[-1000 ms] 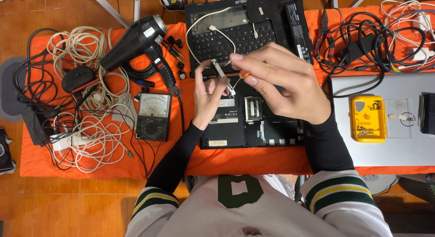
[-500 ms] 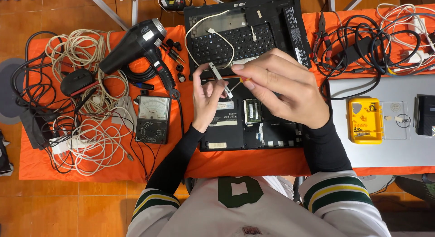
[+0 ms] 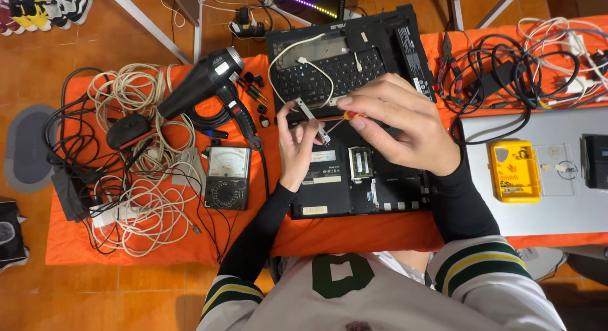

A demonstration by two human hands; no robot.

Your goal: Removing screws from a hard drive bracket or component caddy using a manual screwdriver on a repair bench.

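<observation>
1. Orange and yellow mark the handle of the small screwdriver (image 3: 342, 116) that our right hand (image 3: 399, 125) pinches between thumb and fingers; its shaft runs nearly level, left to right across the view, tip toward our left hand (image 3: 297, 144).
2. Our left hand is closed narrowly on a thin metal bracket (image 3: 311, 119), a slim silver strip held over the laptop. Its long axis runs diagonally, upper end toward the keyboard, lower end toward us.
3. Both hands hover over the opened black laptop (image 3: 354, 116), which lies on the orange cloth (image 3: 158, 242) covering the table. Its bottom cover is already off, so the memory slot (image 3: 360, 163) and inner boards are bare, and a white cable (image 3: 304, 65) loops loose over the keyboard part. We judge the disassembly well underway, though most inner parts are still seated.
4. Left of the laptop lie a black hair dryer (image 3: 202, 84), an analogue multimeter (image 3: 228, 177) and a heap of pale cords (image 3: 145, 179).
5. To the right sit tangled black cables (image 3: 513, 71), pliers (image 3: 449, 56), a grey closed laptop (image 3: 538, 198) and, on it, a small yellow case (image 3: 514, 171).
</observation>
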